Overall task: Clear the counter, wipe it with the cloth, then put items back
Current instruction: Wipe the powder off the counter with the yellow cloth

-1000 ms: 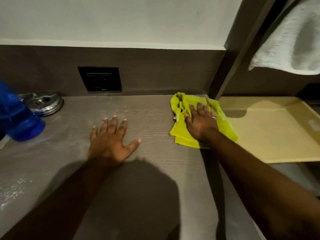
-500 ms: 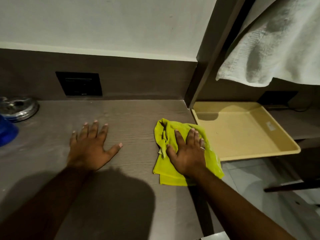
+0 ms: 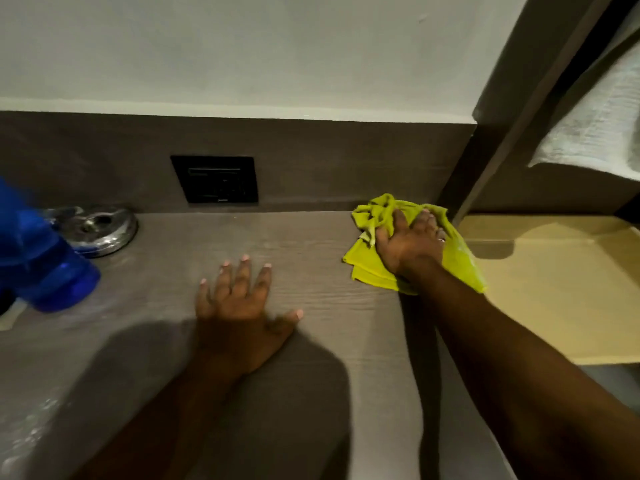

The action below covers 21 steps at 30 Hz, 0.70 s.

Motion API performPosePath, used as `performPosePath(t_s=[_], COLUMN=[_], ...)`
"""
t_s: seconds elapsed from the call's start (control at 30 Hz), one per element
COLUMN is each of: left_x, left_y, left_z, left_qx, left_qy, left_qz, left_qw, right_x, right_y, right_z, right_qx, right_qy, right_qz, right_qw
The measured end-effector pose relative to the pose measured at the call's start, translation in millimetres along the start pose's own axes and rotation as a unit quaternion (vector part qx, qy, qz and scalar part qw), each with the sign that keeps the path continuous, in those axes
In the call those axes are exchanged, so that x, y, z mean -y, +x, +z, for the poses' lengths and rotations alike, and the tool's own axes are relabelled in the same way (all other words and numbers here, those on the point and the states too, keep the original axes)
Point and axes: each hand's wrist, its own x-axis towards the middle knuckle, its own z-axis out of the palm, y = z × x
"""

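A yellow-green cloth [image 3: 369, 271] lies bunched at the far right corner of the grey wood-grain counter [image 3: 311, 258], close to the back wall. My right hand [image 3: 410, 242] presses down on the cloth with its fingers gripping the folds. My left hand [image 3: 242, 299] rests flat on the middle of the counter, fingers spread, holding nothing. A blue bottle [image 3: 38, 258] stands at the left edge, partly cut off by the frame. Behind it sits a shiny metal ashtray [image 3: 100, 230].
A black wall socket [image 3: 214, 179] is set in the dark back panel. Right of the counter, lower down, sits a beige tray [image 3: 554, 289]. A white towel [image 3: 595, 129] hangs at the upper right beside a dark post [image 3: 512, 98].
My right hand has pushed the cloth away from me, from the counter's right edge back into the far right corner. My left hand stays flat on the counter.
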Motion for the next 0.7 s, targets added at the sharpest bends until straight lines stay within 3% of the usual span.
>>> performPosePath(t_s=[0.13, 0.37, 0.5, 0.7], left_x=[3, 8, 8, 3], left_y=[4, 8, 16, 9], left_z=[-1, 2, 8, 3], left_qx=[0.014, 0.030, 0.076, 0.054], left_qy=[0.021, 0.001, -0.016, 0.006], left_qz=[0.010, 0.015, -0.012, -0.008], left_qw=[1.000, 0.999, 0.997, 0.999], right_x=[6, -3, -18, -36], right_y=[11, -8, -65, -191], right_z=[7, -1, -4, -12], right_qx=[-0.040, 0.006, 0.016, 0.009], right_qy=[-0.006, -0.022, -0.010, -0.008], right_qz=[0.015, -0.030, -0.078, -0.140], right_qw=[0.999, 0.999, 0.997, 0.990])
